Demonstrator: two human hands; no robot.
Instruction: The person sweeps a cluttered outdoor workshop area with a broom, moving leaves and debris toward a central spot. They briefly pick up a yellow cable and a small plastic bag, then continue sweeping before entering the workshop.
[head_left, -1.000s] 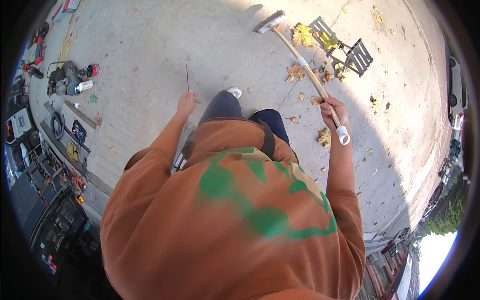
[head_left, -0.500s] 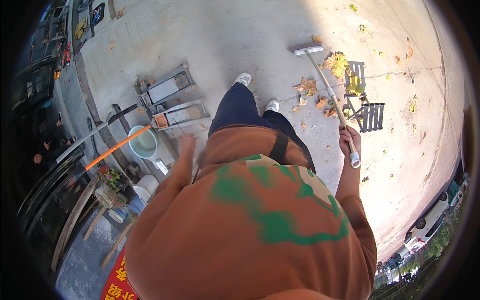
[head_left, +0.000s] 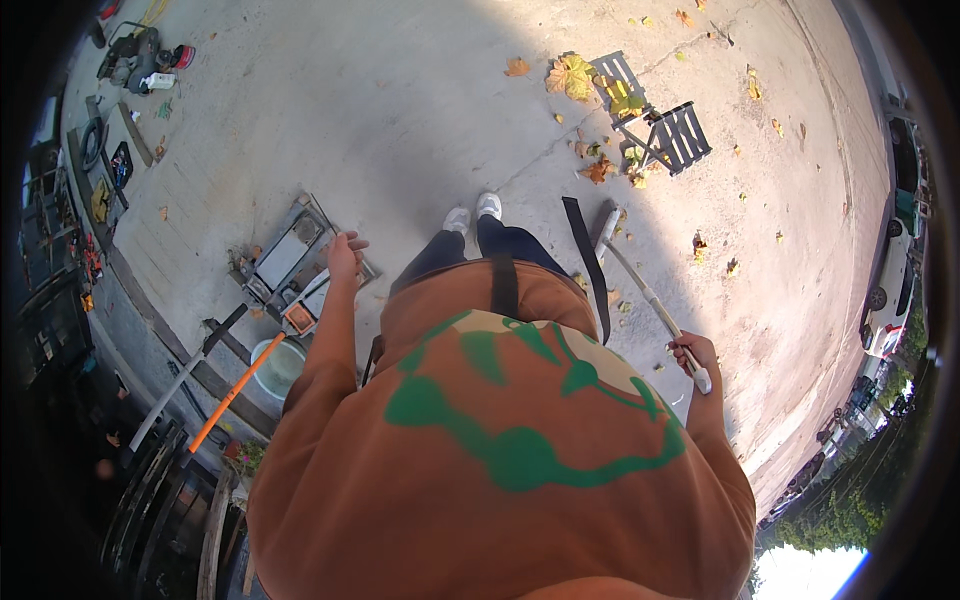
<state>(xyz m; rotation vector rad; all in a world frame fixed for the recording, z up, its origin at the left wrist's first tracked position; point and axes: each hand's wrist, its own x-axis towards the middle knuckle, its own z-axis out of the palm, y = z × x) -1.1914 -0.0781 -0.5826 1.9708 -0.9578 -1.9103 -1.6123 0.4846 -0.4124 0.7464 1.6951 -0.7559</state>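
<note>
My right hand (head_left: 694, 357) is closed round the upper end of a pale broom handle (head_left: 645, 290). The broom's narrow white head (head_left: 605, 226) is down on the concrete, to the right of my shoes (head_left: 488, 206). My left hand (head_left: 346, 254) hangs with its fingers apart and nothing visible in them. It is over the edge of two long grey metal trays (head_left: 291, 255) on the ground. A black strap (head_left: 588, 265) dangles at my right side, close to the broom head.
A slatted folding stool (head_left: 680, 138) lies ahead right among fallen leaves (head_left: 571, 77). At left are an orange pole (head_left: 235, 393), a grey pole (head_left: 180, 385) with a dark end and a pale basin (head_left: 280, 368). Tools (head_left: 140, 60) stand far left; a white car (head_left: 885, 290) is far right.
My body has turned and my feet have come together. The broom head has swung in closer to me, still in my right hand. My left hand has lifted forward, its fingers spread.
</note>
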